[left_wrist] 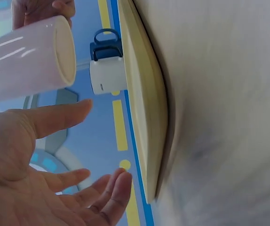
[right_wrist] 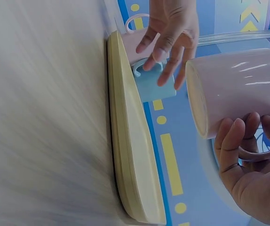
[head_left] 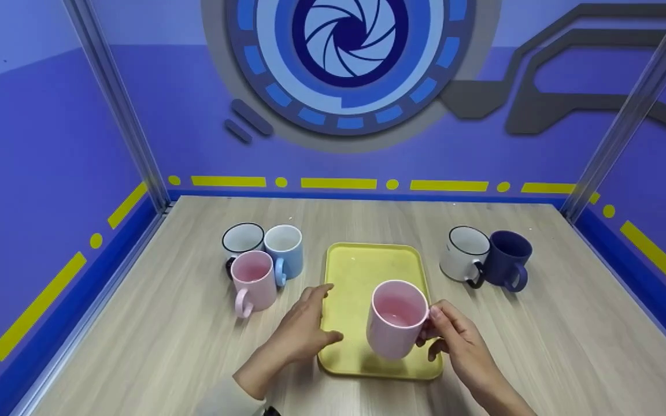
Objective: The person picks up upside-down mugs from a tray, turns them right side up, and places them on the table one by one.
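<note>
A pink mug [head_left: 393,335] is held above the yellow tray [head_left: 362,266], upright with its mouth up. My right hand [head_left: 463,346] grips it by the handle on its right side. In the right wrist view, the fingers of that right hand [right_wrist: 252,174] curl around the handle [right_wrist: 262,153], and the mug's base is off the tray. My left hand [head_left: 301,332] hovers by the tray's left edge with fingers spread and holds nothing. The left wrist view shows the same left hand [left_wrist: 55,174] with its palm turned toward the mug [left_wrist: 31,59], apart from it.
Left of the tray stand a second pink mug [head_left: 255,283], a light blue mug [head_left: 289,254] and a black-rimmed white mug [head_left: 235,248]. Another black-rimmed white mug [head_left: 463,257] and a dark blue mug [head_left: 503,260] stand at the right. Blue panels [head_left: 165,115] surround the wooden table [head_left: 154,312].
</note>
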A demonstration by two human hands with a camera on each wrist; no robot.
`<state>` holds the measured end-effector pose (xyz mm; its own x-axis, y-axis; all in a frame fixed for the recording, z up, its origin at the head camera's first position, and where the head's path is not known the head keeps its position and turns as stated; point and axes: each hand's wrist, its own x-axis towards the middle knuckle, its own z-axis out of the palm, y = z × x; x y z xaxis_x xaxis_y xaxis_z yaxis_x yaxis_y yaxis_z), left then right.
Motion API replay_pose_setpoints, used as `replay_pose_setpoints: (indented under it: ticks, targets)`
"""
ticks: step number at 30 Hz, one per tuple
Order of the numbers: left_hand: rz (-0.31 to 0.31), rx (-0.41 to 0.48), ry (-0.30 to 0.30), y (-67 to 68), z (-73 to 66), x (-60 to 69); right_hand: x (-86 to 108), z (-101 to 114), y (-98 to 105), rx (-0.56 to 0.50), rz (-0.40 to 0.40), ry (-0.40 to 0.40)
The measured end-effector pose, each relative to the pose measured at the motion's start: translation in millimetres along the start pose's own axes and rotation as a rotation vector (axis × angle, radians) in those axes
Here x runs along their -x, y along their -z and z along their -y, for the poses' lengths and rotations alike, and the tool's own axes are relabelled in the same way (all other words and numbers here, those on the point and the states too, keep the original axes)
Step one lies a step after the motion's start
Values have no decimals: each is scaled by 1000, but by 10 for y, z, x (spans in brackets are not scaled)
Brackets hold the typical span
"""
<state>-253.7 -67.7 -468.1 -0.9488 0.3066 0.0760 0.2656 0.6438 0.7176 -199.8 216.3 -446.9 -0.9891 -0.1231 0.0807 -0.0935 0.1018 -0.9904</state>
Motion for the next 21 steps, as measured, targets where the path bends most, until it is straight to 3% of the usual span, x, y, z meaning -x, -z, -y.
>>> replay_pose_setpoints:
  ticks: [4,9,21]
  targets:
    - [34,-27,46,15,34,-3,-3,6,-7,1,-2,-17]
    - [71,-52,56,1,49,-49,-2,5,-4,2,1,-25]
    - [34,-82,52,-69,124,-161,3,-1,5,-1,1,-16]
